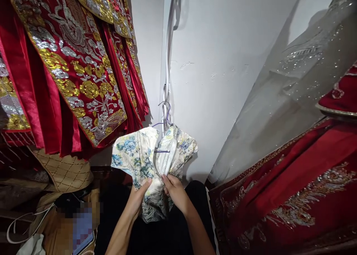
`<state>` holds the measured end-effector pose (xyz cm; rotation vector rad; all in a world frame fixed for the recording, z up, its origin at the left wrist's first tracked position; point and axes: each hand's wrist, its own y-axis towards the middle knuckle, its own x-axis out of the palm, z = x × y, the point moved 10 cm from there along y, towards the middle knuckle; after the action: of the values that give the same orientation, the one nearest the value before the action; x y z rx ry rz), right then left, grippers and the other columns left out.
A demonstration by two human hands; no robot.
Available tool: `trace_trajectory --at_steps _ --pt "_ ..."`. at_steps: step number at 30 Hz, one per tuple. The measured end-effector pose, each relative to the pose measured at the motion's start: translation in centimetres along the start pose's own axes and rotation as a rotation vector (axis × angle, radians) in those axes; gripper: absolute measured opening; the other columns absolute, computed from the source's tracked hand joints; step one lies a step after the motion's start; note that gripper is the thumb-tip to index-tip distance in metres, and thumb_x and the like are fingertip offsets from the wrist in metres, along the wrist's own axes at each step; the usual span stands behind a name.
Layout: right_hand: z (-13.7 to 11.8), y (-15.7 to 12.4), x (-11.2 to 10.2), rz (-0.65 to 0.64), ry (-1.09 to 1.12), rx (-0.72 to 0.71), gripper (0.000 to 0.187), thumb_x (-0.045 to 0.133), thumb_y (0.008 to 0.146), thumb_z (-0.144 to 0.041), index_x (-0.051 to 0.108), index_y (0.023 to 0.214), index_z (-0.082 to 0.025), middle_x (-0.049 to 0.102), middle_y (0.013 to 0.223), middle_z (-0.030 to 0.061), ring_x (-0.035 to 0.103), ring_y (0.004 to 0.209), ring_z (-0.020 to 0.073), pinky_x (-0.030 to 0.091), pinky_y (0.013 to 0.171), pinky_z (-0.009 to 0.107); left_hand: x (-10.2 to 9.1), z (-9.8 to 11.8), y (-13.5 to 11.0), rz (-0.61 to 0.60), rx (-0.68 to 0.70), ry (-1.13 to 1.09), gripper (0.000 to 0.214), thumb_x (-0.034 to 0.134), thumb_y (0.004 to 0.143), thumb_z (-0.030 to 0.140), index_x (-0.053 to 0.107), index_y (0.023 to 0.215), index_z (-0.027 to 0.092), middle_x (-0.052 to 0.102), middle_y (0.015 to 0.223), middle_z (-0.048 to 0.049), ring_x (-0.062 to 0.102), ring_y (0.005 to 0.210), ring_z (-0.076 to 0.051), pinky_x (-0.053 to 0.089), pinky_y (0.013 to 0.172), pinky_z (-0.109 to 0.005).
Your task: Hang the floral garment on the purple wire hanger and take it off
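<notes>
A short-sleeved floral dress [136, 151], cream with blue and yellow flowers, is on a thin purple hanger [168, 115]. Its front gapes at the neck, and the lower part bunches over my dark-clothed lap. My left hand [139, 195] grips the cloth at the left side, thumb on top and the other fingers hidden behind the fabric. With its fingers pinched, my right hand [174, 190] holds the edge of the dress's front opening, just right of the middle.
Red embroidered garments [92, 87] hang at the left. At the right are a sheer sparkly garment [295, 80] and a red beaded one [301, 195]. A white strap [167, 50] runs down the wall [214, 43]. On a wooden surface at lower left lies a phone [83, 229] beside a white cable [16, 231].
</notes>
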<state>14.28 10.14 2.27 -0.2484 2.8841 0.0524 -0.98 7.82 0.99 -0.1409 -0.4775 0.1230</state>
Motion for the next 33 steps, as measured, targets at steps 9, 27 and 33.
trace_trajectory --at_steps 9,27,33 --pt "3.9 0.2 -1.2 -0.024 0.144 0.176 0.053 0.05 0.084 -0.065 0.047 0.058 -0.019 0.046 0.047 -0.0031 0.04 0.043 0.0095 0.029 0.047 0.024 -2.0 -0.7 0.5 0.204 0.199 0.179 0.063 0.078 0.075 0.04 0.052 0.129 0.018 0.063 0.123 -0.0146 0.061 0.118 -0.032 0.046 0.103 -0.046" --pt "3.5 -0.8 2.3 -0.21 0.466 0.219 0.056 0.066 0.072 -0.07 0.046 0.061 -0.019 0.031 0.044 -0.0097 0.02 0.041 0.0046 0.012 0.044 0.024 4.4 -1.1 -1.5 -0.107 0.533 0.712 0.013 0.053 0.089 0.024 0.061 0.082 0.018 0.06 0.079 -0.0029 0.057 0.076 -0.018 0.044 0.073 -0.027" --pt "0.0 0.4 -1.0 -0.328 0.585 0.246 0.043 0.071 0.077 -0.049 0.043 0.062 -0.02 0.03 0.049 -0.0098 0.019 0.041 0.0043 0.011 0.041 0.023 4.6 -2.1 -1.3 -0.19 0.476 0.707 0.015 0.054 0.09 0.026 0.059 0.078 0.017 0.056 0.079 -0.0027 0.052 0.071 -0.016 0.042 0.066 -0.025"
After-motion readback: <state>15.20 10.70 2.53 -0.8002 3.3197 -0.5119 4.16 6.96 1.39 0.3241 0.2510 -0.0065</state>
